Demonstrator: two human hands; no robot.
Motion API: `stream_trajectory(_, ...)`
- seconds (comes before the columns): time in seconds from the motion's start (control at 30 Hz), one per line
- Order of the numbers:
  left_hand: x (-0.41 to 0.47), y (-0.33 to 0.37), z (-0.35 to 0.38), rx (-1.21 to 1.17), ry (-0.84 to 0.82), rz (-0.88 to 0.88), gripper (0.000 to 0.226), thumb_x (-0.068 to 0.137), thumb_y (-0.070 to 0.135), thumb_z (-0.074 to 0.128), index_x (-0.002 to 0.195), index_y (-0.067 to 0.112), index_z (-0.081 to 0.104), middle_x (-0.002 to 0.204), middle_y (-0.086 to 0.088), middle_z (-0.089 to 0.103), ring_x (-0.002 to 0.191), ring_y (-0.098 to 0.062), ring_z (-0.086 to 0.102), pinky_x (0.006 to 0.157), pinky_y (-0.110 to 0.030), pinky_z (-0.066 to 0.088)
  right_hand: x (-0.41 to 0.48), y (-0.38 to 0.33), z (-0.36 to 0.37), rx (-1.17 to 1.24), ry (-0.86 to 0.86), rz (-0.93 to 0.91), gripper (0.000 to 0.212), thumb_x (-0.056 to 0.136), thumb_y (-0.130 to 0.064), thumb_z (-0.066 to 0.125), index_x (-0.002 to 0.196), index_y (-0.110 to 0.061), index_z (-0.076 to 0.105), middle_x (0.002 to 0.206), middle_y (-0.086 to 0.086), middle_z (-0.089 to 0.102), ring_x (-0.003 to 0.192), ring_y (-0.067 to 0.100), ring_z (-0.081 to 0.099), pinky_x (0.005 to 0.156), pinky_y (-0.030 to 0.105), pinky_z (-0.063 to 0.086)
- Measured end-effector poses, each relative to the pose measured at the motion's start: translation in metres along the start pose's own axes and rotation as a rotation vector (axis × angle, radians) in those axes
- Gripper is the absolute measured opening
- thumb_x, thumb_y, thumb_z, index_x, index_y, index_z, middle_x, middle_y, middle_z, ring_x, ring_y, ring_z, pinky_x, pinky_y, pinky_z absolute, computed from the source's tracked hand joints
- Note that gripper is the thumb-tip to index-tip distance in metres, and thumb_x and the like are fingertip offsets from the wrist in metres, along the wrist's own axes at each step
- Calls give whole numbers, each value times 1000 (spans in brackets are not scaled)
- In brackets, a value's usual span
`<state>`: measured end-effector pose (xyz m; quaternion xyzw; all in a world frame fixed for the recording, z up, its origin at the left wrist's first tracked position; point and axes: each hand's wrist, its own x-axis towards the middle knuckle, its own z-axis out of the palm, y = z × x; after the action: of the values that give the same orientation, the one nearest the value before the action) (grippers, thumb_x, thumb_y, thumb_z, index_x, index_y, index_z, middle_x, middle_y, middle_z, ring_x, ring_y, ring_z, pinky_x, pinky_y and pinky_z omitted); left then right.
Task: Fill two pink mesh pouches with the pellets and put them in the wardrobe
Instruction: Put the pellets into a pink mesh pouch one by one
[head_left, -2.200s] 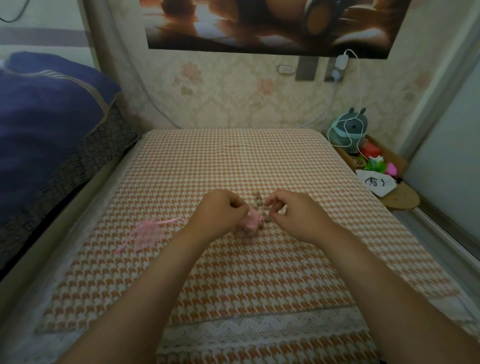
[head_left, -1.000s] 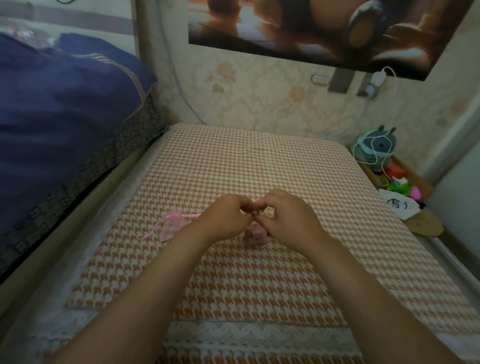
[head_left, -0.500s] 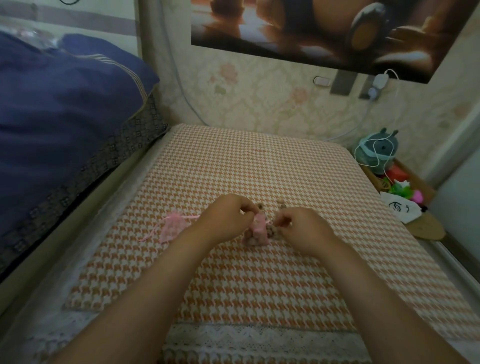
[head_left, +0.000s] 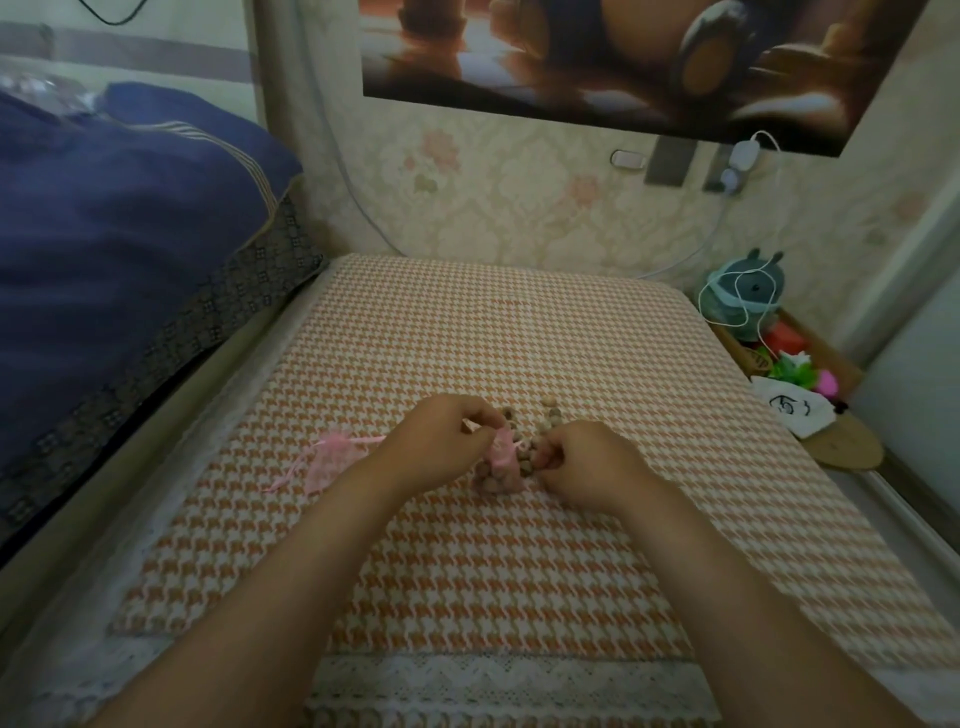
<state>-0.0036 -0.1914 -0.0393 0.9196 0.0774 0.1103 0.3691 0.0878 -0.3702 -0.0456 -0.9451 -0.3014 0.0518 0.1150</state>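
Nearest the camera, two bare forearms reached out over the lace edge of the checked orange-and-white cloth (head_left: 498, 587) that covered the bed. The left hand (head_left: 441, 436) was curled closed, its fingertips pinching the gathered top of the filled pink pouch (head_left: 501, 465), which stood on the cloth between the two hands with brown pellets showing through its mesh. The right hand (head_left: 587, 462) lay just beside the pouch, its fingers (head_left: 545, 454) bent in among the loose pellets (head_left: 540, 428); it seemed to be closed on one or two of them, though the view was too small to be sure.

Half a second before, the hands had been in nearly the same places, the left already at the pouch's mouth and the right a little off to its side. A second before, both hands had met over the pouch with their fingertips touching, and the pouch showed only below them; since then the right hand had drawn apart and dropped toward the pellets.

The second pink pouch (head_left: 332, 460) lay flat to the left of the left wrist, its ribbon trailing on the cloth, where it had lain throughout.

Farther off, a blue quilt (head_left: 119, 234) was heaped at the left. At the far right, a grey plush toy (head_left: 748, 291) wound with a white cable sat below the floral wallpaper.
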Motion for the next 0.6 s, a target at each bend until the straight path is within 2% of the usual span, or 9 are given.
stream_trajectory(0.1,0,0,-1,-8,2,0,21,94,23,58,107,26,73,104,15,67,69,4,59,63,-19,47,-2,-2,-10,164,150,-7,10,87,-35,70,95,-34,74,95,-15,72,90,6,67,80,30,55)
stream_trajectory(0.17,0,1,-1,-13,-3,-5,22,94,22,57,108,26,73,100,16,66,66,4,58,59,-16,44,-4,-7,-18,338,261,-56,6,88,-34,72,93,-35,73,89,-20,71,79,-6,64,76,24,53)
stream_trajectory(0.23,0,1,-2,-12,-9,-6,23,93,21,56,110,25,72,96,16,67,65,5,58,57,-14,41,-9,-16,-23,459,298,-123,5,86,-33,75,90,-35,73,86,-22,70,70,-13,59,71,17,48)
stream_trajectory(0.3,0,2,-2,-18,-9,-10,25,93,17,55,111,22,72,78,20,61,56,8,55,51,-10,36,-14,-25,-25,500,295,-186,6,86,-32,77,92,-32,75,87,-20,71,69,-14,58,68,15,45)
stream_trajectory(0.37,0,2,-2,-23,-10,-1,26,92,15,54,111,20,72,67,21,56,49,13,53,45,-7,33,-16,-31,-22,479,296,-245,7,86,-31,76,93,-30,76,86,-19,72,67,-12,57,65,15,43)
stream_trajectory(0.4,0,3,-3,-26,-16,7,27,93,14,54,111,21,71,69,20,58,50,14,52,46,-7,34,-15,-33,-20,454,301,-263,7,86,-32,75,93,-30,76,87,-19,72,67,-11,57,64,15,42)
stream_trajectory(0.47,-1,2,-4,-32,-32,22,28,93,15,53,111,24,72,83,14,68,55,14,54,50,-7,35,-12,-34,-16,367,304,-287,8,87,-36,73,94,-31,76,90,-20,71,70,-14,56,65,13,39)
stream_trajectory(0.6,-3,0,-5,-31,-43,29,27,92,17,54,113,26,71,96,15,66,67,10,56,59,-7,36,-8,-33,-10,173,287,-331,13,91,-40,67,99,-33,75,99,-16,67,69,-9,51,65,18,39)
